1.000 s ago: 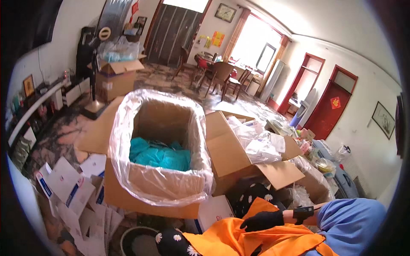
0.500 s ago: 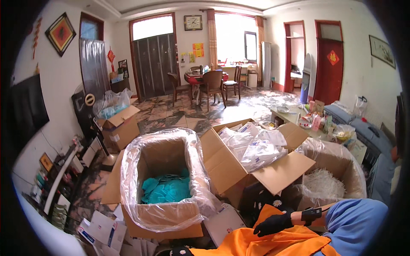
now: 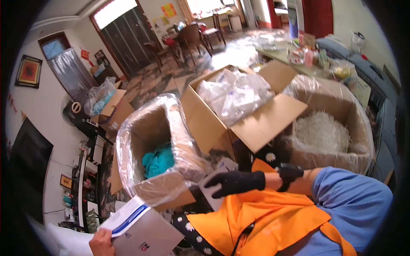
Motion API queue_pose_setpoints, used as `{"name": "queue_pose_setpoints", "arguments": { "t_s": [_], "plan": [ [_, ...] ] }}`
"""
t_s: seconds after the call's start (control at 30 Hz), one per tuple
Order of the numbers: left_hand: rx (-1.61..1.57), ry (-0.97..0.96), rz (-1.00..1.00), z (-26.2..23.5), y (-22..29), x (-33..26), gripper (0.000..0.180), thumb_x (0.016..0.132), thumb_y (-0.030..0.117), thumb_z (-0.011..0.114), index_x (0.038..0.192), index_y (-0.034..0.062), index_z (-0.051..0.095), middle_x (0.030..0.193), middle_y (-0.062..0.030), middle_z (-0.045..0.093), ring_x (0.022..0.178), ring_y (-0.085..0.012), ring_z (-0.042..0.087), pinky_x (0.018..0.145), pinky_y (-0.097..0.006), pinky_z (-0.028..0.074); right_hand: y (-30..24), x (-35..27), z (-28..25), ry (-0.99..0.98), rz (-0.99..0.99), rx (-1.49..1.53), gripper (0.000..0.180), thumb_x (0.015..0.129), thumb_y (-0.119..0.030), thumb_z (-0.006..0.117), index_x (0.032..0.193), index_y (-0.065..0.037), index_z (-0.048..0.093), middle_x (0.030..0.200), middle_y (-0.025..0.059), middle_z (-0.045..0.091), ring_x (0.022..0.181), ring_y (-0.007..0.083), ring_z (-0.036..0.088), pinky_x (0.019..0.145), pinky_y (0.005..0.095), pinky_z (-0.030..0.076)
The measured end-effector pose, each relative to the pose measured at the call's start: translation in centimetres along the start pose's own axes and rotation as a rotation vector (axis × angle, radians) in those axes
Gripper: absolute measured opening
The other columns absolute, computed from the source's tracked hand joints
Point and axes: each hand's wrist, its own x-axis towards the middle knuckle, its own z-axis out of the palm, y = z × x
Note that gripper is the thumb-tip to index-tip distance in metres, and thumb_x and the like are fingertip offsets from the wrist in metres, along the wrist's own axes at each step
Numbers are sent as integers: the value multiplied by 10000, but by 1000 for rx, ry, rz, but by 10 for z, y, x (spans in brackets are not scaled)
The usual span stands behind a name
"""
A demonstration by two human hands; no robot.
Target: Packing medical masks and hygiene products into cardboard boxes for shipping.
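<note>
Carton (image 3: 145,234), white with a blue band, is tilting at the lower left just beside the daisy-print fabric (image 3: 194,234), and the bare left hand (image 3: 102,244) is pinching it by its outer edge. Meanwhile the black-gloved right hand (image 3: 237,183) is hanging by the orange apron (image 3: 265,213), fingers loosely spread; honestly can't tell if it's brushing the pale box (image 3: 211,202) underneath. What's bugging me: the visible grip is covering only one edge, so I'm picturing the carton swinging or slipping if those fingers loosen. Its top is also sitting near the plastic liner (image 3: 181,141) around the teal bundle (image 3: 158,162), so a careless swing could be snagging that.
</note>
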Motion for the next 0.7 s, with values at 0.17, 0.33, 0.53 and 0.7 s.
{"name": "queue_pose_setpoints", "arguments": {
  "t_s": [0.17, 0.33, 0.53, 0.7],
  "plan": [
    [-155, 138, 328, -31, 80, 74, 239, 807, 9, 560, 996, 78, 688, 966, -119, 694, 883, -315, 678, 750, -373, 545, 5, 1, -8, 127, -41, 116, 565, 913, -326, 686, 1374, -53, 505, 1280, 106, 598, 1122, 193, 581, 934, 316, 485],
    [-344, 169, 510, -10, 134, 144, 202, 792, -36, 541, 910, 52, 679, 916, -118, 686, 814, -308, 679, 694, -378, 543, 13, -32, -28, 152, 241, 597, 626, 887, -376, 709, 1389, -70, 493, 1334, 90, 562, 1197, 223, 536, 977, 329, 459],
    [-334, 58, 781, 46, 202, 233, 210, 783, -3, 532, 876, 73, 704, 836, -135, 657, 828, -328, 663, 758, -400, 529, 46, -55, -70, 569, 152, 276, 684, 850, -430, 738, 1395, -101, 490, 1281, 102, 599, 1168, 214, 569, 941, 352, 496],
    [-339, 37, 968, 98, 254, 288, 149, 767, 26, 578, 808, 66, 716, 794, -139, 675, 835, -313, 669, 769, -407, 529, 66, -50, -50, 282, 236, -368, 482, 881, -486, 653, 1160, -94, 670, 1064, 153, 689, 853, 314, 693, 789, 387, 546]
  ]
}}
